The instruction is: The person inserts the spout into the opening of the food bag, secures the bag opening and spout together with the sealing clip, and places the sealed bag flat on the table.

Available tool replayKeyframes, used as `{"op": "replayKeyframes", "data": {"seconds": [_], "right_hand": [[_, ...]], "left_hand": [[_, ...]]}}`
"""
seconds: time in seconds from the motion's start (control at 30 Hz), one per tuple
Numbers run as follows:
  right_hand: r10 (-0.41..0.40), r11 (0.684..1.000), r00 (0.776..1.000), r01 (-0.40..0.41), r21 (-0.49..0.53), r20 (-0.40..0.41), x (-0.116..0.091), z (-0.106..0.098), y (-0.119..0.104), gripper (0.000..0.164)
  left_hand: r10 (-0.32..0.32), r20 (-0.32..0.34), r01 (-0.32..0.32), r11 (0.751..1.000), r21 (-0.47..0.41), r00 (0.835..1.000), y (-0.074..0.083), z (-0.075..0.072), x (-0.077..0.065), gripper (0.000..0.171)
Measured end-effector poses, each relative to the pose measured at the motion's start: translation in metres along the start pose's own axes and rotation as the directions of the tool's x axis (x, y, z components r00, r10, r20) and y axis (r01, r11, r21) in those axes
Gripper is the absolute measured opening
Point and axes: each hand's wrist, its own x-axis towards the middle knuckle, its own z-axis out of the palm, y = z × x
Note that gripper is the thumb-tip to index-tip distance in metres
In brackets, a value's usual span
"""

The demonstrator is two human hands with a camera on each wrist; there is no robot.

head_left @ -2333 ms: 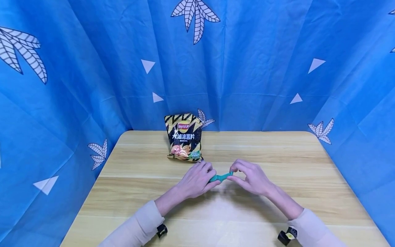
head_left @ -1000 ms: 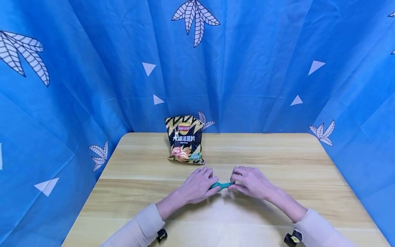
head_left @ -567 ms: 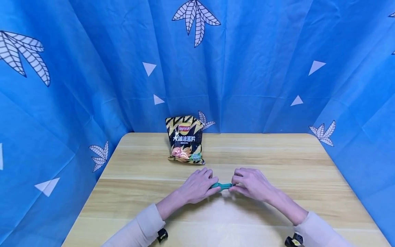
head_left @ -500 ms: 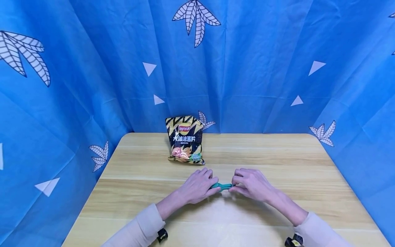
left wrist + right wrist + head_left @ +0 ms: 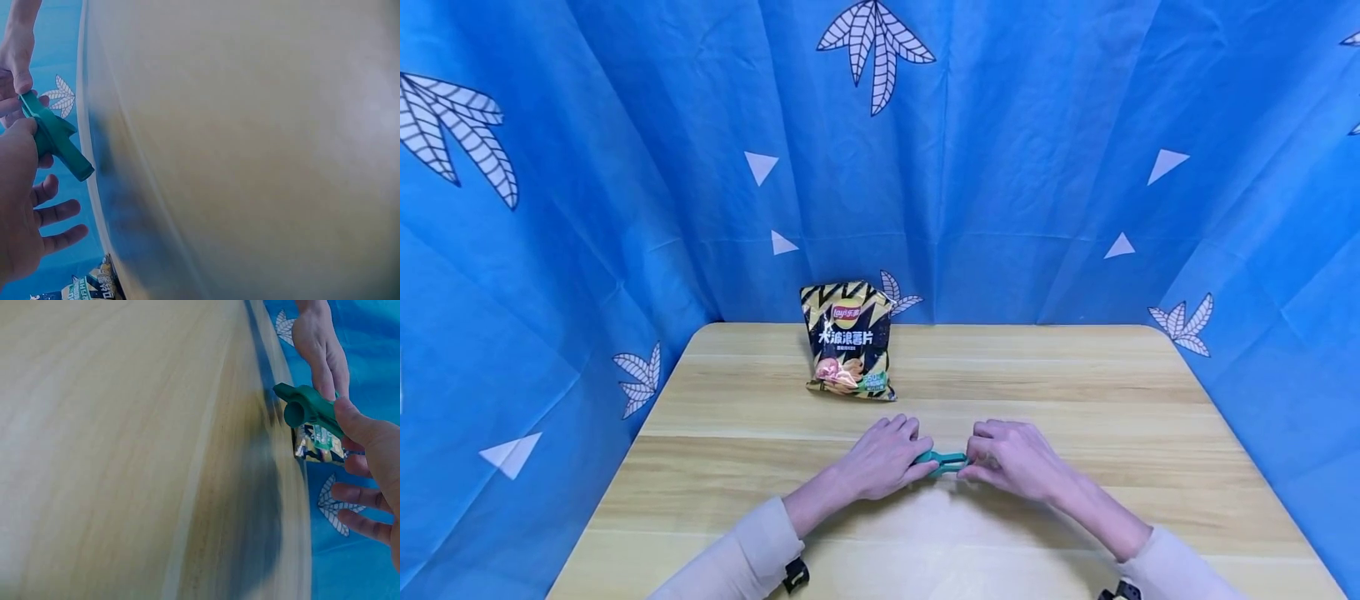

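Between both hands is a green plastic bag clip (image 5: 953,457) with a short spout, its two arms parted by a narrow gap in the head view. My left hand (image 5: 883,458) pinches one end between thumb and fingers. At the other end, my right hand (image 5: 1018,460) pinches it with thumb and index finger. The left wrist view shows the clip (image 5: 57,134) with its tube pointing away from the fingers; three left fingers are spread free. In the right wrist view the round spout of the clip (image 5: 295,414) faces the camera.
A black and yellow bag of potato chips (image 5: 847,342) lies behind the hands, left of centre, on the wooden table (image 5: 1060,367). Blue curtains (image 5: 1022,167) with leaf prints stand at the back and both sides of the table.
The clip's arms have come apart, showing a gap that was not visible at first. Both hands have shifted a little toward the near side with the clip. The chip bag stays put.
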Motion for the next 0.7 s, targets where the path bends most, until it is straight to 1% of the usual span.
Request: {"op": "replayKeyframes", "data": {"seconds": [0.2, 0.53, 0.7], "right_hand": [[-0.005, 1.0, 1.0, 0.005, 0.003, 0.015, -0.003, 0.0014, -0.003, 0.026], [-0.005, 0.999, 0.999, 0.003, 0.049, 0.047, -0.0076, 0.0035, -0.0064, 0.024], [0.008, 0.994, 0.998, -0.016, 0.107, 0.067, -0.0094, 0.0048, -0.008, 0.02]], "left_hand": [[-0.002, -0.007, 0.002, 1.0, 0.0, 1.0, -0.0001, 0.0015, -0.0008, 0.037], [-0.01, 0.018, 0.01, 1.0, 0.002, 1.0, 0.0028, -0.0001, -0.0022, 0.039], [-0.014, 0.014, 0.014, 1.0, -0.009, 1.0, 0.0027, -0.0006, -0.0021, 0.038]]}}
